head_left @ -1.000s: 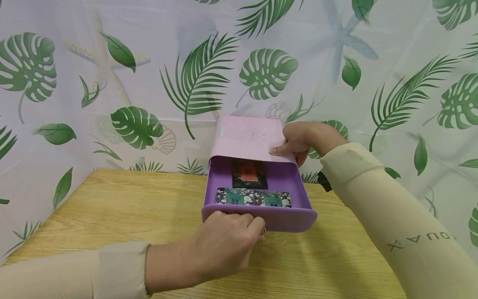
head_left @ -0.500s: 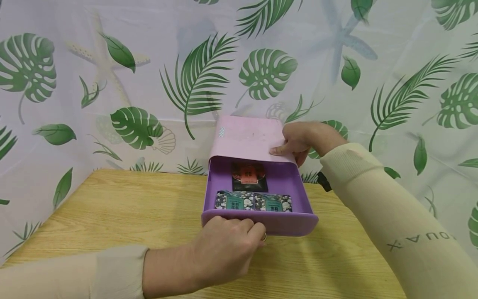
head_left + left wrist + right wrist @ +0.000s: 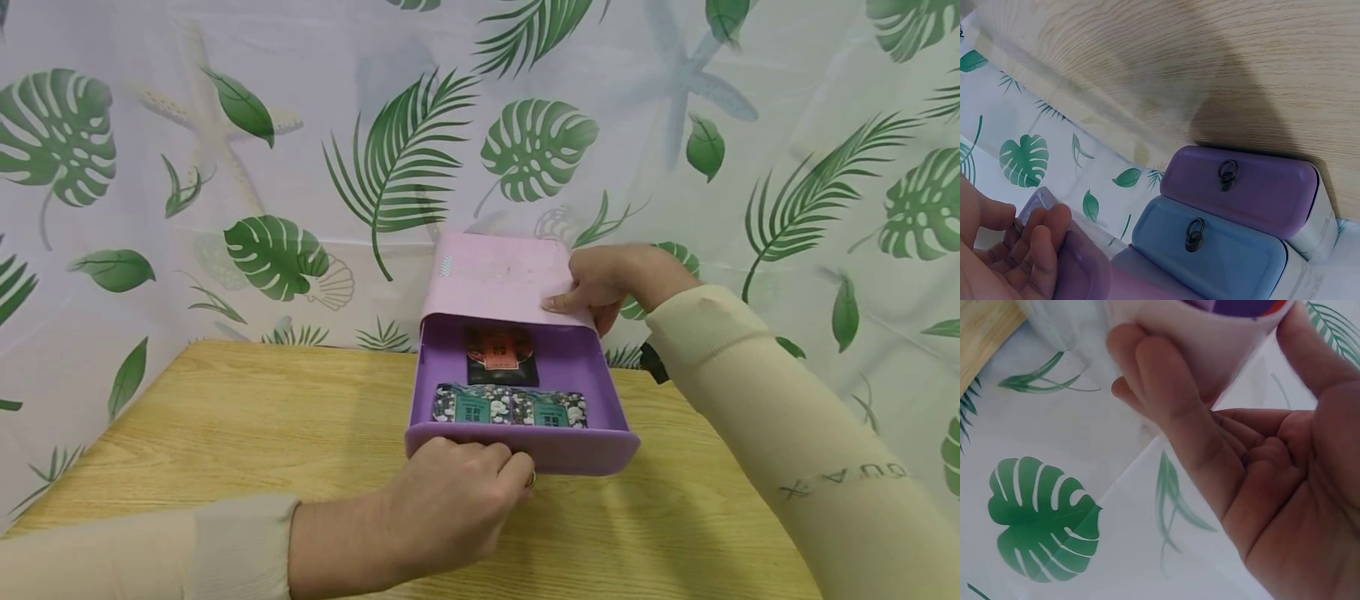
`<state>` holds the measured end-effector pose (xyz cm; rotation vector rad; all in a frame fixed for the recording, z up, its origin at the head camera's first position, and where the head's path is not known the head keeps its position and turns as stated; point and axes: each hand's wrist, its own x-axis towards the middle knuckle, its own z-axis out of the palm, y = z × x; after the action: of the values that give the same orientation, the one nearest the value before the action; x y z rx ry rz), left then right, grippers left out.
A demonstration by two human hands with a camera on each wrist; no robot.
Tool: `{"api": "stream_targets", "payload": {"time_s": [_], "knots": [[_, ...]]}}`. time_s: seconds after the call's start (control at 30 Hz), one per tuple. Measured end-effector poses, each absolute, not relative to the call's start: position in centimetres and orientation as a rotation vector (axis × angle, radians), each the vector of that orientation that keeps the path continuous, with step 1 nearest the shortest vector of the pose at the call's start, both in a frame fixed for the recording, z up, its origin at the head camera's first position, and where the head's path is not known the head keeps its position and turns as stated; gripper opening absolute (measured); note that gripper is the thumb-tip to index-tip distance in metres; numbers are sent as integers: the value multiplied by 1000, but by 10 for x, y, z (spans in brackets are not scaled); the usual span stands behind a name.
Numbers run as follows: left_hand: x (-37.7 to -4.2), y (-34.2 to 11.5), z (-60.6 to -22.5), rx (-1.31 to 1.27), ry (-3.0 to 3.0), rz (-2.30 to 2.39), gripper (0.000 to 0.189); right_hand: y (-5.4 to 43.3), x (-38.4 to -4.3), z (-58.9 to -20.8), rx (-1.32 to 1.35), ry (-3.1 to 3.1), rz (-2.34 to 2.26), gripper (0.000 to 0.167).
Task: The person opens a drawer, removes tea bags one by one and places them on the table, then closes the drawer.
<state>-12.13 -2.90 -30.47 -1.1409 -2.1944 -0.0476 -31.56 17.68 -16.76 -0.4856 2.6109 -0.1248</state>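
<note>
A purple drawer (image 3: 573, 454) stands pulled out of the top of a pink drawer cabinet (image 3: 498, 271). My left hand (image 3: 450, 504) has its fingers curled at the drawer's front, and its handle is hidden there. With the thumb on top and the other fingers at the side, my right hand (image 3: 607, 279) grips the cabinet's front right edge. Inside the drawer lie two flowered packets, a left one (image 3: 487, 406) and a right one (image 3: 562, 410), both with green labels. Behind them is a black packet (image 3: 510, 375) with a red label.
Below the open drawer, the left wrist view shows a blue drawer (image 3: 1216, 262) and another purple drawer (image 3: 1272, 194), both closed, with ring pulls. The cabinet is on a wooden table (image 3: 262, 417). A leaf-patterned cloth (image 3: 300, 100) hangs right behind it.
The drawer has come slightly farther out toward me with my left hand, showing more of the packets. In the last half second it has stayed nearly still. My right hand has kept its place.
</note>
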Motion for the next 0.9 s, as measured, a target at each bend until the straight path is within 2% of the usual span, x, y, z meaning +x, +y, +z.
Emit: {"api": "stream_targets", "payload": {"time_s": [0.2, 0.9], "knots": [[-122, -28, -306, -1141, -2220, -26, 20, 184, -316, -167, -492, 2586, -268, 50], [-121, -36, -310, -1193, -2135, -25, 14, 183, -318, -172, -471, 2630, -259, 50]]}}
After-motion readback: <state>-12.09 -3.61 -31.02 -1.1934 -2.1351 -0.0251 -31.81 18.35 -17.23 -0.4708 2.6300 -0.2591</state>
